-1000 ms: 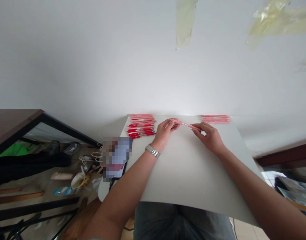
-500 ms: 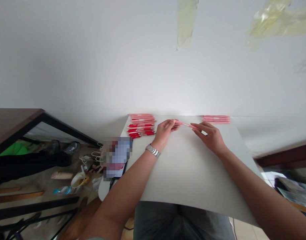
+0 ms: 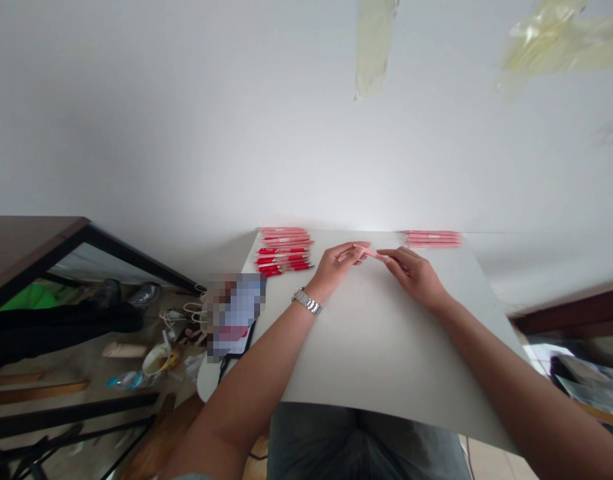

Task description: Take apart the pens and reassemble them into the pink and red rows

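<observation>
Pink slender pen [image 3: 372, 253] between bare fingers [image 3: 393, 254] over smooth white tabletop [image 3: 369, 347]

Yellowed tape [image 3: 373, 50] on white wall [image 3: 211, 120], brown-topped table [image 3: 31, 237] at left; bottle [image 3: 127, 381], cup [image 3: 156, 361] on floor [image 3: 81, 361]

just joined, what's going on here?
A person at a white table has a slim pink item in both hands, the left hand at one end and the right hand at the other. Toward the wall, beyond the left hand, lie red pens with pink pieces behind them. A row of similar pink pieces lies at the far right.
</observation>
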Demonstrator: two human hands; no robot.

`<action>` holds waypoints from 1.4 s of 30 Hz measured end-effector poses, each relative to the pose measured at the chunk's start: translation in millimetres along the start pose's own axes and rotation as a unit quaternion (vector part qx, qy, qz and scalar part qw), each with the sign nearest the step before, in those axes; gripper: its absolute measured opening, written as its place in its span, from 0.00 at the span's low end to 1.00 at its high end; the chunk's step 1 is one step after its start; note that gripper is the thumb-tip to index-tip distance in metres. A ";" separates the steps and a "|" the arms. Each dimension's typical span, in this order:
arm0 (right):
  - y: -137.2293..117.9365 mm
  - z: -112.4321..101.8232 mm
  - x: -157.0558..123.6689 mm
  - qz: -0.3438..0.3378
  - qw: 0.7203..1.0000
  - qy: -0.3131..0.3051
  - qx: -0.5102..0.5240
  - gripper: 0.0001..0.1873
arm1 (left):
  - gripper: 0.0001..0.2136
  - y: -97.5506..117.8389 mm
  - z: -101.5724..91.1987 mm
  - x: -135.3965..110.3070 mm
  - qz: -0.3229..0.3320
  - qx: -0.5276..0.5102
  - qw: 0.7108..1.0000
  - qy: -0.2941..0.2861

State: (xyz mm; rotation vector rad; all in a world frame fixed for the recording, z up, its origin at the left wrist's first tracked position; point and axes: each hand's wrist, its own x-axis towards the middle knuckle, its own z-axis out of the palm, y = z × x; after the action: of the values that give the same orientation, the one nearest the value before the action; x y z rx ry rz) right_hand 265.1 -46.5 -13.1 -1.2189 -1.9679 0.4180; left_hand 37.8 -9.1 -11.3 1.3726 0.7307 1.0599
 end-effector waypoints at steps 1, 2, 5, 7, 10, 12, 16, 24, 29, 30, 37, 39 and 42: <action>0.4 -0.1 0.5 -0.007 1.000 0.000 -0.002 0.20 | 0.22 -1.1 -0.4 0.4 -0.001 0.002 1.000 0.000; 0.9 0.0 1.0 -0.013 1.000 0.001 -0.003 0.19 | 0.22 -2.2 -0.8 0.9 -0.001 0.004 1.000 -0.001; 2.3 1.5 1.5 -0.015 1.000 0.008 -0.005 0.17 | 0.22 -5.4 -1.3 2.2 0.002 0.008 1.000 0.000; 3.2 2.9 1.2 -0.006 1.000 0.011 -0.003 0.14 | 0.21 -7.1 -1.1 2.7 0.005 0.007 1.000 0.009; 4.7 4.7 0.2 0.011 1.000 0.007 0.005 0.11 | 0.21 -8.6 -0.3 3.0 0.007 0.005 1.000 0.016; 5.5 5.0 -0.3 0.023 1.000 0.003 0.003 0.09 | 0.21 -8.7 0.2 2.8 0.007 0.007 1.000 0.016; 4.8 4.4 -0.8 0.047 0.999 -0.005 -0.007 0.08 | 0.20 -7.6 0.5 2.5 0.007 0.008 1.000 0.013; 1.3 3.8 -0.8 0.051 0.998 -0.019 -0.015 0.16 | 0.21 -7.4 -0.1 3.2 0.003 -0.001 1.000 0.012; -0.1 1.6 1.5 0.010 1.000 -0.023 -0.012 0.22 | 0.22 -5.4 0.2 2.3 0.002 -0.002 1.000 0.013; -0.1 1.4 1.9 0.008 1.000 -0.021 -0.015 0.22 | 0.22 -5.1 0.3 2.1 0.000 -0.002 1.000 0.013; 0.9 0.7 3.0 -0.020 0.999 -0.008 -0.026 0.20 | 0.23 -6.0 0.0 2.2 -0.002 -0.004 1.000 0.012; 1.1 0.2 3.0 -0.031 0.999 -0.006 -0.024 0.19 | 0.23 -7.0 0.0 2.6 -0.002 -0.004 1.000 0.014; 0.8 -0.3 2.9 -0.031 0.999 -0.004 -0.018 0.19 | 0.22 -8.2 -0.1 3.1 -0.003 -0.003 1.000 0.017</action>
State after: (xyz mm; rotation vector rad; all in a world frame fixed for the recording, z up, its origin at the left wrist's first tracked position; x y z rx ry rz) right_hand 265.1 -43.6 -12.1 -1.1773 -2.0223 0.3575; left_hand 40.3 -5.4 -18.8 1.3486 0.7563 1.0821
